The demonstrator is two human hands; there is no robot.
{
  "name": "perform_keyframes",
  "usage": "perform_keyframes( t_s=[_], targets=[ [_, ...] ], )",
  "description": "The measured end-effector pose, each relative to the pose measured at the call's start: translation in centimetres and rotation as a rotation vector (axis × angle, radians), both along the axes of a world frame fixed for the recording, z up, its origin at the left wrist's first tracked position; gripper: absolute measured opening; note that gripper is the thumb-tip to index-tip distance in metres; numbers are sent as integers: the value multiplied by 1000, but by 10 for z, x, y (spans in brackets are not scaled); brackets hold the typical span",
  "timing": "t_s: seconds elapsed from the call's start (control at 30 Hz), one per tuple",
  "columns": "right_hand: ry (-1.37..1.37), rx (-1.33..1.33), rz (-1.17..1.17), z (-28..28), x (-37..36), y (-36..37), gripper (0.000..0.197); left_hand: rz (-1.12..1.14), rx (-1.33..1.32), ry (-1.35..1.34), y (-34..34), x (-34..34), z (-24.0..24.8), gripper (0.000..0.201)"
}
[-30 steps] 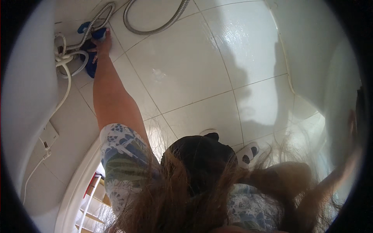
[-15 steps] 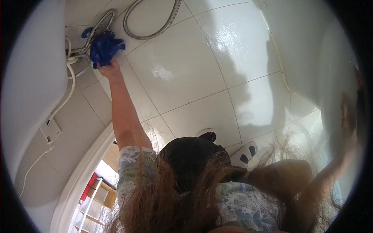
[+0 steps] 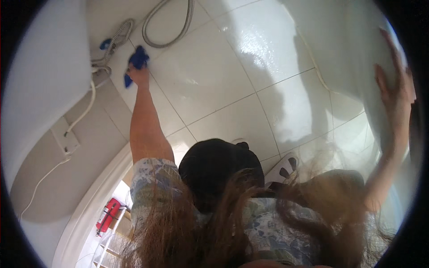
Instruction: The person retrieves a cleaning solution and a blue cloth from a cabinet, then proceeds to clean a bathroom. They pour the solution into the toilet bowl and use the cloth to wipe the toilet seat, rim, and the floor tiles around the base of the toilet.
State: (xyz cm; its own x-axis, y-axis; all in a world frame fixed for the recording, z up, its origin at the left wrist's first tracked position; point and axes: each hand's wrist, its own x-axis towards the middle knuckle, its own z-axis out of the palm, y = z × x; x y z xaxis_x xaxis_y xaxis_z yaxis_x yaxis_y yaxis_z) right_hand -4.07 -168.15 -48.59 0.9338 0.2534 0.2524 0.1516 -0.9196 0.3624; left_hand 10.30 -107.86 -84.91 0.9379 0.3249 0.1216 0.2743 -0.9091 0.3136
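A crumpled blue cloth (image 3: pixel 140 56) is bunched in my left hand (image 3: pixel 140 77), whose fingers are closed round it. That arm stretches far forward, and the cloth lies low against the pale tiled floor (image 3: pixel 214 80). Just beyond it coils a metal shower hose (image 3: pixel 117 38). My right hand (image 3: pixel 397 91) rests with fingers spread on the large smooth white fixture (image 3: pixel 344 44) at the right. Nothing shows in that hand.
Another loop of metal hose (image 3: pixel 167 43) lies at the far side. A white cable (image 3: pixel 87 105) runs down to a wall socket (image 3: pixel 67 140). My shoe (image 3: pixel 282 169) stands on the floor. Through the doorway, a red item (image 3: pixel 108 215) is beside shelves.
My left hand has drawn the blue cloth to the right, away from the hose, and bunched it smaller. My right hand shows farther up on the white fixture, and the view has shifted slightly.
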Motion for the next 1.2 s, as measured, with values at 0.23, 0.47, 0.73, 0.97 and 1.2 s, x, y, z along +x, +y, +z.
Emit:
perform_keyframes(
  t_s=[0.23, 0.47, 0.73, 0.97, 1.2],
  targets=[
    [-98, 512, 107, 20, -3, 21, 47, -221, -1293, 36, -141, -46, 195, 38],
    [-203, 1738, 209, 46, 14, 3, 72, -837, -1730, 419, -414, -63, 447, 56],
    [-734, 1600, -54, 73, 10, -68, 23, -530, -2034, 682, -612, -91, 443, 46],
    [-675, 612, -148, 59, -53, -74, 45, -771, -2031, 809, -631, -95, 411, 36],
    [-754, 1238, -226, 18, -30, -103, 45, -798, -1638, 410, -660, -98, 362, 35]
  ],
)
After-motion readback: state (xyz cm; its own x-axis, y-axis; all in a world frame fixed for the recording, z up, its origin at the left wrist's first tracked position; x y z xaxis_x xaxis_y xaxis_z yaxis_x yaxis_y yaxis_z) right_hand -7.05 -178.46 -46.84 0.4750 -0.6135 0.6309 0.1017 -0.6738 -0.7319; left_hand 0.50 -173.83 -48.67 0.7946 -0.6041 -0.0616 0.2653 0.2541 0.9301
